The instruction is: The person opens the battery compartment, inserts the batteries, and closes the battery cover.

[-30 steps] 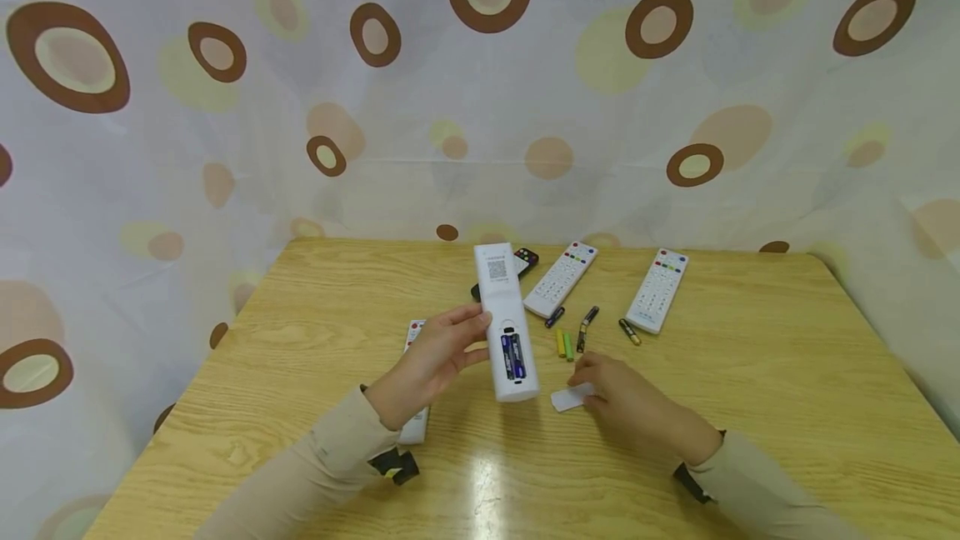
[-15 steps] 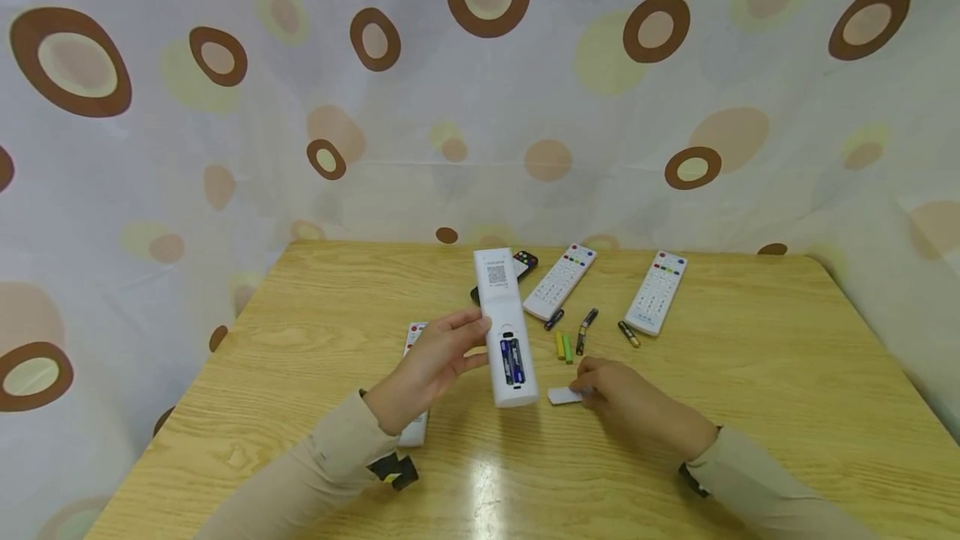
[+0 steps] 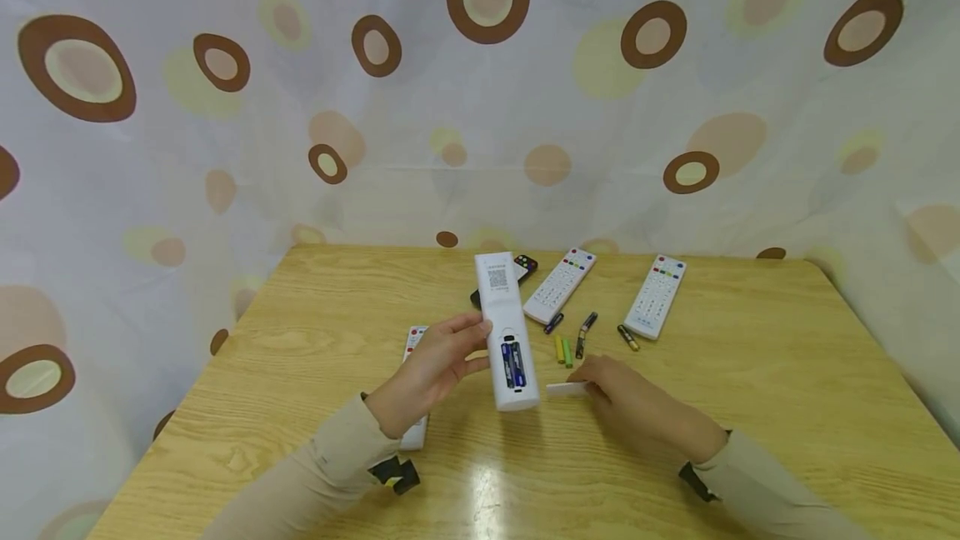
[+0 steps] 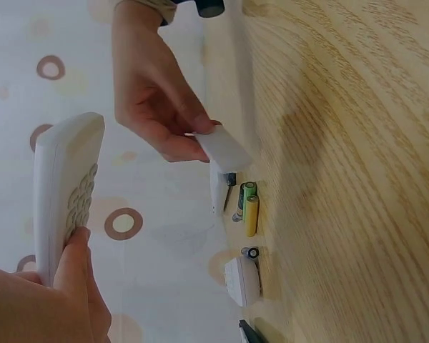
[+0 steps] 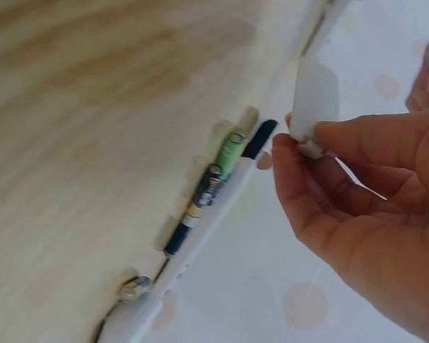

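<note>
My left hand [image 3: 435,369] grips a white remote control [image 3: 498,298] by its side, raised over the table with its back toward me. Its battery compartment is uncovered, and two dark blue batteries [image 3: 513,365] lie side by side in it. Just right of the remote, my right hand [image 3: 637,402] pinches a white battery cover [image 3: 567,388] between thumb and fingers. That cover appears nearly edge-on in the head view, while the right wrist view shows its flat face above the fingertips. In the left wrist view, the remote's buttons [image 4: 82,200] face the left fingers.
Beyond my hands lie a yellow battery [image 3: 559,349], a green battery [image 3: 567,353] and several dark ones. Two white remotes [image 3: 560,286] and a black remote [image 3: 527,266] rest toward the back. Another white remote [image 3: 414,432] lies partly under my left hand.
The battery cover has turned in my right fingers from flat-faced to nearly edge-on and shifted slightly up and left. My left hand still holds the remote in about the same place.
</note>
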Available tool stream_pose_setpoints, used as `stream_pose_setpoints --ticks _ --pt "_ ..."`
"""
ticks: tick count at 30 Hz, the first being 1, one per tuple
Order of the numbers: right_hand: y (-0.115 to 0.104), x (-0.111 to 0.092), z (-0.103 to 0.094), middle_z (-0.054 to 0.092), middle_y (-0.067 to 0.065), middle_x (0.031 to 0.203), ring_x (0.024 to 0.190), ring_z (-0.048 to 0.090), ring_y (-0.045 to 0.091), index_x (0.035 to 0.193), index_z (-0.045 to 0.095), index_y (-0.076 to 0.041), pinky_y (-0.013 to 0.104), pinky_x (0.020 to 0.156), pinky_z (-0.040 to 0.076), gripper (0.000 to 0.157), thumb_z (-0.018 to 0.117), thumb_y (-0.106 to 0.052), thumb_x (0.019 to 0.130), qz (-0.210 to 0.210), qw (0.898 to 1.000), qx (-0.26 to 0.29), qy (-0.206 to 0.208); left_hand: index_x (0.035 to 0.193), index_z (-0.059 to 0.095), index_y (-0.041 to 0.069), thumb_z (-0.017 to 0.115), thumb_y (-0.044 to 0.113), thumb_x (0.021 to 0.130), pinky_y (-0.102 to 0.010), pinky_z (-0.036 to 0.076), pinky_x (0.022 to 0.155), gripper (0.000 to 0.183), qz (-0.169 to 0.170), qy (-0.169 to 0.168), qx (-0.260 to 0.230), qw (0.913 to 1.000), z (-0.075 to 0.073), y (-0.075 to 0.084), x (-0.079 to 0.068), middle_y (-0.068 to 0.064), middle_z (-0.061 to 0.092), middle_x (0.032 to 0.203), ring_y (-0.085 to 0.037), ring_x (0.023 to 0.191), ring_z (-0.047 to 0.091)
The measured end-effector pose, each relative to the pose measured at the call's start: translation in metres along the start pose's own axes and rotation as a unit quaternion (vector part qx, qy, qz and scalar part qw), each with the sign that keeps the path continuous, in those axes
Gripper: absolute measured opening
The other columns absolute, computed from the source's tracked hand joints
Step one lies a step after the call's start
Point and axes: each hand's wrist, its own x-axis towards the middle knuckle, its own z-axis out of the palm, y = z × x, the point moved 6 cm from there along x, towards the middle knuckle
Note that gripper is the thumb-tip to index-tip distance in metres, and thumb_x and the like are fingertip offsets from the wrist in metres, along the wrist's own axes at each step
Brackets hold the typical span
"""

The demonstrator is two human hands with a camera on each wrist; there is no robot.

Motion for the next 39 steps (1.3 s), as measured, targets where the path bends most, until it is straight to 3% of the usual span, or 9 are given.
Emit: stream_pose_setpoints --ticks 6,11,15,20,24,29,31,35,39 --pt "-0.01 0.002 -0.026 0.066 0.009 0.095 0.08 0.06 0.014 0.103 0.065 0.001 0.026 0.067 0.054 0.014 0.062 0.005 0.09 0.008 0.993 0.048 0.105 0.136 0.046 -0.008 0.051 0.005 0.098 -0.035 0.054 0.088 0.04 0.001 0.0 0.002 1.0 0.001 0.0 -0.001 -0.018 0.057 0.124 -0.016 0.099 0.059" --pt "-0.022 0.0 -0.047 0.063 0.002 0.092 0.081 0.061 0.011 0.099 0.067 -0.004 0.024 0.067 0.056 0.017 0.064 0.008 0.087 -0.011 0.972 0.082 0.219 0.135 0.046 -0.009 0.05 0.005 0.098 -0.033 0.054 0.086 0.039 0.002 -0.004 0.006 1.0 0.001 0.001 -0.002 -0.016 0.058 0.12 -0.015 0.097 0.059" --pt "-0.028 0.001 -0.056 0.061 0.003 0.096 0.083 0.061 0.013 0.099 0.068 -0.003 0.022 0.069 0.057 0.019 0.061 0.011 0.087 -0.025 0.956 0.134 0.261 0.135 0.046 -0.009 0.05 0.004 0.098 -0.033 0.054 0.085 0.039 0.001 -0.008 0.007 0.9999 0.002 0.0 -0.002 -0.016 0.058 0.119 -0.015 0.097 0.059" --pt "-0.036 0.004 -0.061 0.061 0.004 0.1 0.088 0.059 0.008 0.102 0.068 -0.001 0.017 0.076 0.054 0.02 0.063 0.011 0.086 -0.026 0.942 0.171 0.289 0.134 0.046 -0.009 0.05 0.003 0.098 -0.034 0.054 0.086 0.039 0.0 -0.008 0.007 0.9999 0.003 -0.002 -0.002 -0.016 0.058 0.12 -0.016 0.097 0.059" --pt "-0.043 0.01 -0.064 0.065 0.007 0.097 0.086 0.061 0.007 0.1 0.065 0.0 0.018 0.074 0.055 0.018 0.066 0.009 0.085 -0.017 0.928 0.216 0.303 0.134 0.047 -0.01 0.05 0.003 0.098 -0.035 0.054 0.087 0.039 0.0 -0.011 0.006 0.9999 0.004 -0.003 -0.001 -0.015 0.059 0.117 -0.016 0.097 0.059" --pt "-0.055 0.02 -0.065 0.066 0.009 0.094 0.086 0.062 0.009 0.096 0.069 -0.001 0.02 0.071 0.055 0.017 0.067 0.011 0.083 -0.054 0.914 0.276 0.291 0.133 0.047 -0.011 0.05 0.004 0.098 -0.036 0.053 0.088 0.038 0.001 -0.018 0.011 0.9998 0.005 -0.004 0.001 -0.013 0.061 0.115 -0.016 0.097 0.06" --pt "-0.059 0.024 -0.064 0.065 0.01 0.094 0.086 0.061 0.01 0.096 0.071 0.0 0.02 0.067 0.054 0.017 0.067 0.011 0.083 -0.074 0.912 0.288 0.281 0.134 0.047 -0.01 0.05 0.005 0.098 -0.037 0.053 0.089 0.039 0.001 -0.024 0.012 0.9996 0.006 -0.005 0.001 -0.014 0.061 0.116 -0.016 0.098 0.06" --pt "-0.064 0.029 -0.059 0.065 0.012 0.094 0.084 0.061 0.009 0.094 0.071 0.002 0.02 0.063 0.053 0.014 0.067 0.01 0.083 -0.08 0.919 0.292 0.254 0.136 0.046 -0.009 0.05 0.006 0.098 -0.039 0.052 0.092 0.041 -0.002 -0.036 0.008 0.9993 0.007 -0.006 0.0 -0.016 0.059 0.122 -0.017 0.101 0.059" --pt "-0.065 0.033 -0.052 0.065 0.012 0.095 0.087 0.062 0.01 0.094 0.071 0.001 0.023 0.071 0.057 0.012 0.067 0.007 0.085 -0.074 0.927 0.289 0.227 0.137 0.046 -0.007 0.051 0.007 0.099 -0.039 0.052 0.093 0.041 -0.008 -0.039 0.007 0.9992 0.007 -0.007 0.001 -0.017 0.059 0.123 -0.018 0.102 0.059"
